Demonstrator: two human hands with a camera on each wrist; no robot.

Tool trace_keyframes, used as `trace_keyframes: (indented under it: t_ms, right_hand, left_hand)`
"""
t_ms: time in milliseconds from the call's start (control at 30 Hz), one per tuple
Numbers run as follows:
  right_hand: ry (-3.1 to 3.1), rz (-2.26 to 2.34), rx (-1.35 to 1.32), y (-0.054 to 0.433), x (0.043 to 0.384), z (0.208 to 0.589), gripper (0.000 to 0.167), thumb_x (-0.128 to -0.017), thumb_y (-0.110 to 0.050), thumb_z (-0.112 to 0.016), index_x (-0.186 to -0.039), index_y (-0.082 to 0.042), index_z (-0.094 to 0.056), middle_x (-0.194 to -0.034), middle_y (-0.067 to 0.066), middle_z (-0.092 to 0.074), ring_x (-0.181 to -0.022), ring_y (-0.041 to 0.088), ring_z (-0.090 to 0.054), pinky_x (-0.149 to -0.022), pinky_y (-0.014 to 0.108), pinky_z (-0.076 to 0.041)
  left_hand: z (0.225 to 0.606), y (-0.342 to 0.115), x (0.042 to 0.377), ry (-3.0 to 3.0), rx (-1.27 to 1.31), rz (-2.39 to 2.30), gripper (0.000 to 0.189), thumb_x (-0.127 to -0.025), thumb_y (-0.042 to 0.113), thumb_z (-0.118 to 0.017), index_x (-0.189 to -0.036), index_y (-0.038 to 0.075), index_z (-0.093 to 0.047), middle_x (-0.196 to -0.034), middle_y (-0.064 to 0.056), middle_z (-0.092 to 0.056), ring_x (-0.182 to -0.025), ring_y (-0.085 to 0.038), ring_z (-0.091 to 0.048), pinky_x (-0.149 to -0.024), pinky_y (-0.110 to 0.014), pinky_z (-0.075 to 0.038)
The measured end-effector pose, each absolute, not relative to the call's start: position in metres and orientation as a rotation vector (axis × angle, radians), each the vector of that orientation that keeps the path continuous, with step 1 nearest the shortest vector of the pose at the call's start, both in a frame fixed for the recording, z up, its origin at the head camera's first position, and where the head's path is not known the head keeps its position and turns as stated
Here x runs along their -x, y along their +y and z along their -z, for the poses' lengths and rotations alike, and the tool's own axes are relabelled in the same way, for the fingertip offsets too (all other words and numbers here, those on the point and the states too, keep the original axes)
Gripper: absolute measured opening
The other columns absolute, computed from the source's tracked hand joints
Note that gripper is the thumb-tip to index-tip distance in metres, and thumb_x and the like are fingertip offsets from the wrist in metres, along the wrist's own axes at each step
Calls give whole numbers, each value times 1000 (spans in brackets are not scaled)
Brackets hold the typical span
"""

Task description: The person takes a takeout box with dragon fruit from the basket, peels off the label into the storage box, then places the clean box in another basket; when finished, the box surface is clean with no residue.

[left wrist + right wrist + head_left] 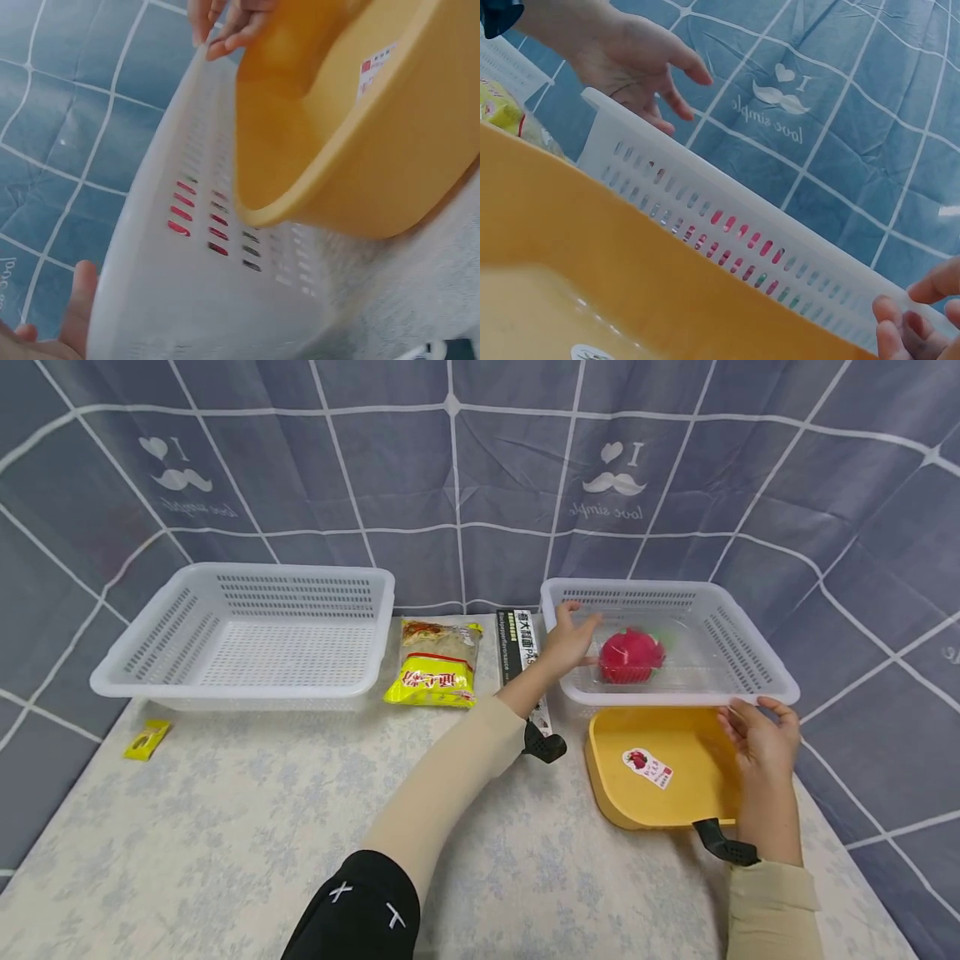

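A white slotted plastic basket (pixel 742 647) stands at the back right. In it lies a bright pink round thing (pixel 632 656) with green at its edge, like a dragon fruit. My left hand (pixel 567 642) is at the basket's left end, fingers loosely extended over the rim; the right wrist view also shows this hand (pixel 634 67) with nothing in its fingers. At the front right corner my right hand (pixel 767 735) pinches the basket's rim between thumb and fingers. Directly before the basket sits a yellow basin (pixel 701 768) with a fruit sticker (pixel 647 767), below my right hand.
Another white basket (pixel 243 692) stands at the back left. Between the baskets lie a yellow food packet (pixel 435 664) and a dark pasta box (pixel 517 643), partly behind my left forearm. A small yellow sachet (pixel 147 740) lies at the far left. A tiled-pattern curtain (pixel 502 477) backs the table.
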State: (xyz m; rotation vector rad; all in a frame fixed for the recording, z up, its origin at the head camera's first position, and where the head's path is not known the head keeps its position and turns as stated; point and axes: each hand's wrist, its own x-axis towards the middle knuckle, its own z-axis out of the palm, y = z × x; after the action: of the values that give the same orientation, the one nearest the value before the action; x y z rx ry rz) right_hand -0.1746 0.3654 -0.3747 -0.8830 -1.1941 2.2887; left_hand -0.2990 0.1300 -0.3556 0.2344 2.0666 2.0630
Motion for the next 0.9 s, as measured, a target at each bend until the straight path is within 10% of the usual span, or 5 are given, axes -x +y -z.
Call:
trace_keyframes:
  t_ms: [300,567,900]
  right_hand:
    - [-1442,-2118,1018,361,171,368,41,-83,-3,-75,-104,-19,-44,-95,5,-50,-49,15,-63,-47,22,-54]
    - [-1519,-2112,926,358,165,359,31,-86,-4,-73,-100,-14,-47,-64,2,-51,-42,12,-43,-41,20,-46]
    - [-1563,-2252,541,341,157,342,27,-87,-2,-72,-103,-8,-52,-69,3,-63,-49,14,-54,-49,20,-52]
  left_hand:
    - [357,114,296,1806,-244,-2339,45,-101,17,-53,-139,5,-32,-131,-27,-50,-119,-44,-53,-92,-42,-52]
    - [349,82,279,2053,-432,-2199,50,-101,21,-52,-143,10,-28,-124,-21,-57,-112,-32,-60,-87,-35,-53]
    - [331,28,247,1998,-505,-2235,46,-101,14,-48,-142,7,-27,-126,-24,-57,-111,-35,-61,-91,-42,-50]
